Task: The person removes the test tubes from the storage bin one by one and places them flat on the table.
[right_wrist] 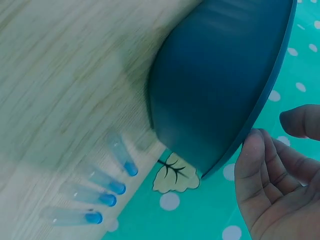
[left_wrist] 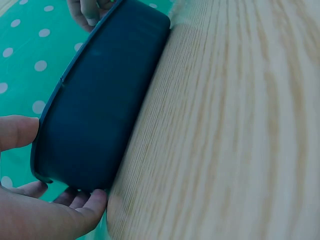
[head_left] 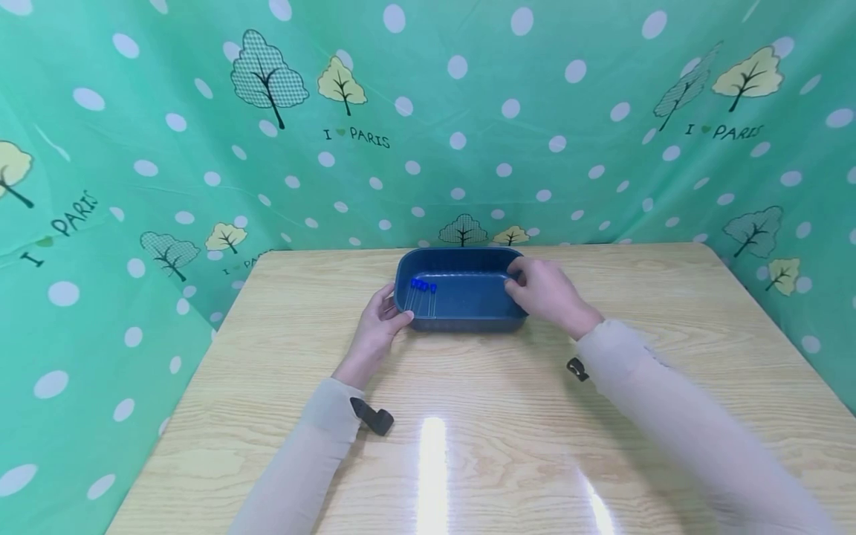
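Observation:
A dark blue rectangular bin stands at the back of the table. In the head view several clear tubes with blue caps lie inside its left end. My left hand grips that end, thumb at the rim and fingers curled against the outer wall. At the opposite end, my right hand holds the rim with curled fingers; one finger stands off the rim in the right wrist view. Also there, several clear tubes with blue ends appear on the tabletop beside the bin.
The light wooden table extends in front of the bin and to both sides. Behind it hangs a green polka-dot cloth with printed trees. Dark straps hang at both wrists.

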Tool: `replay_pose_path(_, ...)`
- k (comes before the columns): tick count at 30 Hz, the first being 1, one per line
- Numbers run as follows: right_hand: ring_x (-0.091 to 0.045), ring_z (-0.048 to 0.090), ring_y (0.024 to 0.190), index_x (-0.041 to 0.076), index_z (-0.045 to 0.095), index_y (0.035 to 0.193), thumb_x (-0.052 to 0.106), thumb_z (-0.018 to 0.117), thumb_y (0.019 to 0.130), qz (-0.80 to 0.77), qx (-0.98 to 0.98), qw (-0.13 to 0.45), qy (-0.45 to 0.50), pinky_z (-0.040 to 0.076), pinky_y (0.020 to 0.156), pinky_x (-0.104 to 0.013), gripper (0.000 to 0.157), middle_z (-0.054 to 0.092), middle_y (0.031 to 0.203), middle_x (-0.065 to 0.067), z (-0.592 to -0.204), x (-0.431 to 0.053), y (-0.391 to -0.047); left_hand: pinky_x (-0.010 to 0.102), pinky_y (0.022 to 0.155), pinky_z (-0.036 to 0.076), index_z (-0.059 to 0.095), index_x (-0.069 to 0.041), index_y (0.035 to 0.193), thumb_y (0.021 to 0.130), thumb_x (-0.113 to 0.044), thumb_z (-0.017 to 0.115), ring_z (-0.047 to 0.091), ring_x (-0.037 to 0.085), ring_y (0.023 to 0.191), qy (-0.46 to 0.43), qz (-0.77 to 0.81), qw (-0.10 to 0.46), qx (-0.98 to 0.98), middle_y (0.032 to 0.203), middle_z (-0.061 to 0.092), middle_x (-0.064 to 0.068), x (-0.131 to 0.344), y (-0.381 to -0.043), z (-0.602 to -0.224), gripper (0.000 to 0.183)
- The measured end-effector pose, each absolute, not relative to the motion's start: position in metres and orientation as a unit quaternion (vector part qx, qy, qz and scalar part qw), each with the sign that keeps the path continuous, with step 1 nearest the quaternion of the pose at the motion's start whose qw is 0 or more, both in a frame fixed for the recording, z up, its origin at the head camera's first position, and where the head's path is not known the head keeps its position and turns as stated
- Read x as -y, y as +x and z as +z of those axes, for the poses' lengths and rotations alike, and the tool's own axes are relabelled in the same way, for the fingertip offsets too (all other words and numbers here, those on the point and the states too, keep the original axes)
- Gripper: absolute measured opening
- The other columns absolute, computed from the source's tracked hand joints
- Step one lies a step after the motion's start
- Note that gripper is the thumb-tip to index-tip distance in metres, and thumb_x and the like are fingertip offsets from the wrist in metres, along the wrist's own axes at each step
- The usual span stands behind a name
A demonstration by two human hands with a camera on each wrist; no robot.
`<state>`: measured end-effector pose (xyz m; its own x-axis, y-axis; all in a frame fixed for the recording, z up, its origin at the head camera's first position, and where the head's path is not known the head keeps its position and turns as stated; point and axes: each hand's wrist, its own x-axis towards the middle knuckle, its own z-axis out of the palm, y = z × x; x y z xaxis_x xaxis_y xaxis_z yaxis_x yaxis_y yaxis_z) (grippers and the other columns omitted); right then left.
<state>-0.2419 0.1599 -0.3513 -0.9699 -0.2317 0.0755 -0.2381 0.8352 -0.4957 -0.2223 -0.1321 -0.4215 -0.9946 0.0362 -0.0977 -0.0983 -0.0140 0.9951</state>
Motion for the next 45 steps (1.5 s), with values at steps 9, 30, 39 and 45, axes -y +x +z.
replay_pose_path(9,-0.017,0.056,0.058,0.002,0.059,0.121,0.024,0.056,0.094,0.263,0.956,-0.014,0.131,0.048,0.054,-0.031,0.035,0.064,0.084,-0.005,-0.352,-0.140,-0.246,0.041,0.107,0.038,0.029,-0.009,0.149,0.087,0.002,0.064,0.036,0.034,0.135,-0.021,0.719,0.066,-0.692,0.147,0.034,0.023,0.134,-0.224,-0.417,0.073)
replay_pose_path(30,-0.017,0.059,0.060,0.002,0.058,0.123,0.026,0.058,0.094,0.306,0.944,-0.035,0.119,0.048,0.052,-0.030,0.038,0.065,0.084,-0.004,-0.365,-0.101,-0.256,0.038,0.105,0.041,0.032,-0.014,0.148,0.086,-0.003,0.066,0.040,0.029,0.133,-0.026,0.707,0.051,-0.705,0.146,0.038,0.017,0.135,-0.223,-0.422,0.072)
replay_pose_path(39,-0.018,0.059,0.063,0.002,0.057,0.124,0.027,0.059,0.094,0.316,0.941,-0.062,0.108,0.049,0.054,-0.031,0.039,0.064,0.082,-0.004,-0.373,-0.093,-0.261,0.040,0.106,0.040,0.031,-0.014,0.148,0.086,-0.003,0.067,0.039,0.030,0.133,-0.022,0.709,0.055,-0.703,0.146,0.037,0.018,0.133,-0.222,-0.421,0.073)
replay_pose_path(45,-0.018,0.060,0.068,0.002,0.056,0.126,0.027,0.059,0.094,0.317,0.940,-0.070,0.102,0.051,0.059,-0.032,0.041,0.065,0.087,-0.006,-0.377,-0.087,-0.264,0.037,0.106,0.040,0.031,-0.016,0.149,0.086,-0.004,0.067,0.039,0.028,0.134,-0.030,0.708,0.060,-0.703,0.147,0.037,0.016,0.133,-0.223,-0.422,0.073)
